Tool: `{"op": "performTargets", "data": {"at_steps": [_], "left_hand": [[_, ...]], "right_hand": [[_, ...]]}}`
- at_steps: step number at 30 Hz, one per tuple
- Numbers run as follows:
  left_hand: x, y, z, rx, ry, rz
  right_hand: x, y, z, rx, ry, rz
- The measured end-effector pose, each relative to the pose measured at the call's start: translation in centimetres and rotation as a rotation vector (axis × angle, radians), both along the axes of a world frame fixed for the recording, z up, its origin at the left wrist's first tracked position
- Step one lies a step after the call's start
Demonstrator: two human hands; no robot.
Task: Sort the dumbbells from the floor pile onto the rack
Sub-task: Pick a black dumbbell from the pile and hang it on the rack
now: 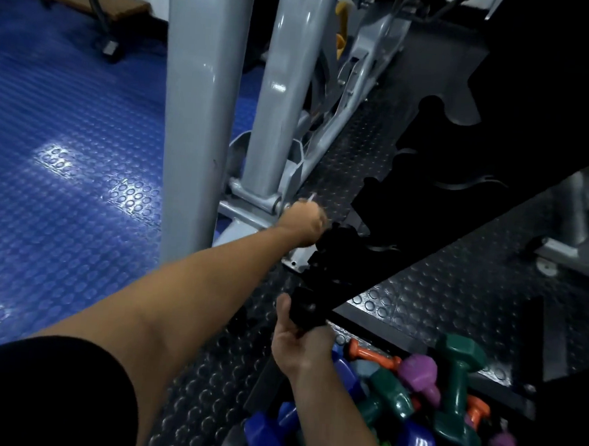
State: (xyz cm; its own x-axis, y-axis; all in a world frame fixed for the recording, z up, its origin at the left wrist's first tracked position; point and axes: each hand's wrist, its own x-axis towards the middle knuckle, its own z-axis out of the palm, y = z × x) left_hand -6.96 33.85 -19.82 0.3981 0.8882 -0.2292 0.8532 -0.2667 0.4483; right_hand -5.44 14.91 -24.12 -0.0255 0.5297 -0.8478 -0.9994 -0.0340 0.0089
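Both grips are on the black dumbbell rack: my left hand is closed around its far end, my right hand clamps the near corner. The dumbbells, green, purple, orange and blue, sit piled on the studded floor below. Grey machine legs stand right beside my left hand.

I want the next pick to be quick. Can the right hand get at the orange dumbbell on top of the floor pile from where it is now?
Probably yes. The orange dumbbell lies exposed on the pile's near edge, just beside the right hand, with nothing covering it. But that hand grips a black dumbbell and would have to set it down first.
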Motion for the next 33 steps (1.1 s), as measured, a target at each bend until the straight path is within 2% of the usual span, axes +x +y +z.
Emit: {"op": "performTargets", "data": {"at_steps": [2,6,12,17,23,29,31,33], "left_hand": [[-0.2,-0.6,-0.5,-0.052,0.172,-0.129],[-1.2,-0.1,-1.5,-0.041,0.273,-0.227],[-0.9,-2.2,-0.5,-0.016,0.304,-0.236],[-2.3,-2.9,-0.4,-0.054,0.314,-0.272],[-3.5,-5.8,2.6,-0.061,0.474,-0.357],[-4.6,-11.4,3.3,-0.145,0.556,-0.265],[-3.6,-14.8,4.9,-0.234,0.500,-0.173],[-2.2,-19.2,7.2,-0.311,0.215,-0.033]], "right_hand": [[1.0,0.0,-0.4,-0.021,0.020,0.045],[1.6,-0.8,0.3,-0.007,-0.054,0.195],[0.9,-2.3,-1.3,-0.118,-0.447,0.474],[1.7,-3.0,-1.0,-0.027,-0.785,0.716],[2.8,-4.8,2.4,0.019,-1.276,1.069],[5.6,-7.6,3.8,0.019,-1.482,1.333],[6.9,-9.5,4.3,0.014,-1.499,1.380],[8.3,-11.1,5.4,-0.008,-1.531,1.402]]}}
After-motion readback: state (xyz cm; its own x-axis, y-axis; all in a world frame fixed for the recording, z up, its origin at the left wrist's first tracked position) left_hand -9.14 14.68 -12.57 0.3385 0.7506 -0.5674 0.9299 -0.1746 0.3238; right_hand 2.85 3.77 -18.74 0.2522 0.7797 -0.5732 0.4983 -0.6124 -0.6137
